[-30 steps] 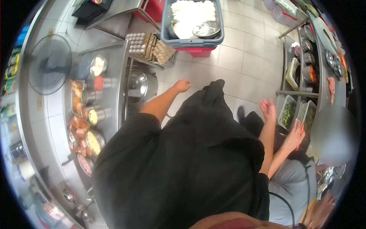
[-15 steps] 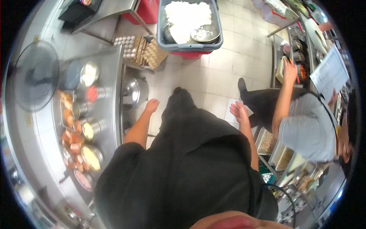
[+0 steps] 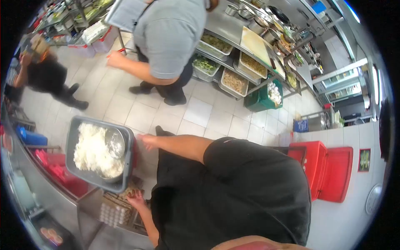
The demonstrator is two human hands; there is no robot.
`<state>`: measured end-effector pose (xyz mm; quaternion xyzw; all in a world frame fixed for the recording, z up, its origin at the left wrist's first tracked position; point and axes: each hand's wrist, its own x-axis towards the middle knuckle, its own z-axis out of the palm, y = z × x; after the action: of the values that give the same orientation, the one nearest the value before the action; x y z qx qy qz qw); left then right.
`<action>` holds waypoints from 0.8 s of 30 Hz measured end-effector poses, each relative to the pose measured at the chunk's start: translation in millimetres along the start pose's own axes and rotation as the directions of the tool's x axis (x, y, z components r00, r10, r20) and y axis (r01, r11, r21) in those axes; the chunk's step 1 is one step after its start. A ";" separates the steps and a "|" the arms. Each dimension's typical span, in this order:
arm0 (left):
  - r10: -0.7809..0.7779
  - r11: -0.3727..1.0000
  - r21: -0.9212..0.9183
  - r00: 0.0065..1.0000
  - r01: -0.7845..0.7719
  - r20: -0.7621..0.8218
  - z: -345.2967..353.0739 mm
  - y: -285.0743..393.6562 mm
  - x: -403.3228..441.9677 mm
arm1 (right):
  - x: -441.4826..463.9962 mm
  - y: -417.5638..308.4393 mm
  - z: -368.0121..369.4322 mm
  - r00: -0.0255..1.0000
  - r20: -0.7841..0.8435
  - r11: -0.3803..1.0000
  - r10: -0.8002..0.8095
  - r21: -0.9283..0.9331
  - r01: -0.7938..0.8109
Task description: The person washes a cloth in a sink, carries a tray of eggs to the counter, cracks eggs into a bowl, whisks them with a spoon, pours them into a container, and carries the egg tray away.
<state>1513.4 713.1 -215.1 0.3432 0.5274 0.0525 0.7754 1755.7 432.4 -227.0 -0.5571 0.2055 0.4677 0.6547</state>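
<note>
Grey tub: the landmark (image 3: 70, 146) is in front of you, with a red container (image 3: 134, 157) showing beneath its near edge.
In the tub: loose white food (image 3: 91, 146) fills much of the inside, and a round metal bowl (image 3: 116, 141) lies in it, tilted, with white bits on its surface.
Your right hand: it (image 3: 148, 142) is just beside the near rim of the tub, fingers open and loosely extended, with nothing visible in them. Whether they touch the rim, you cannot tell.
Your left hand: it (image 3: 136, 200) is low, near the tub's left corner and next to the egg trays (image 3: 114, 212), fingers open, parted and slightly bent. Whether they touch the cardboard, you cannot tell.
Eggs: white ones sit in rows in the trays, to the left of the tub, near a steel surface (image 3: 100, 239).
Co-worker: a person in a grey shirt (image 3: 168, 37) stands to the right of the tub, beside shelving with food trays (image 3: 205, 66).
Farther person: a second person in dark clothing (image 3: 46, 75) is on the floor beyond the tub.
Red cooler: it (image 3: 315, 166) is behind you, well apart from the tub, its lid (image 3: 338, 175) open.
</note>
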 end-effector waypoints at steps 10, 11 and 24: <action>0.045 0.997 0.063 0.998 -0.043 -0.034 106.0 62.3 52.4 | 170.9 -3.8 -22.5 0.925 -0.380 0.928 0.027 0.353 0.117; 0.035 0.999 0.035 0.998 -0.033 -0.054 113.0 65.0 63.2 | 187.8 -4.0 -34.2 0.944 -0.323 0.929 0.067 0.366 0.059; -0.033 0.964 -0.265 0.988 -0.008 -0.148 127.7 69.8 149.3 | 216.1 -50.5 25.0 0.953 0.238 0.808 0.189 0.514 -0.288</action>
<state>1707.5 771.4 -264.2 0.2283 0.5749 0.1433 0.7725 1895.2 541.2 -363.3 -0.2752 0.3395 0.5160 0.7367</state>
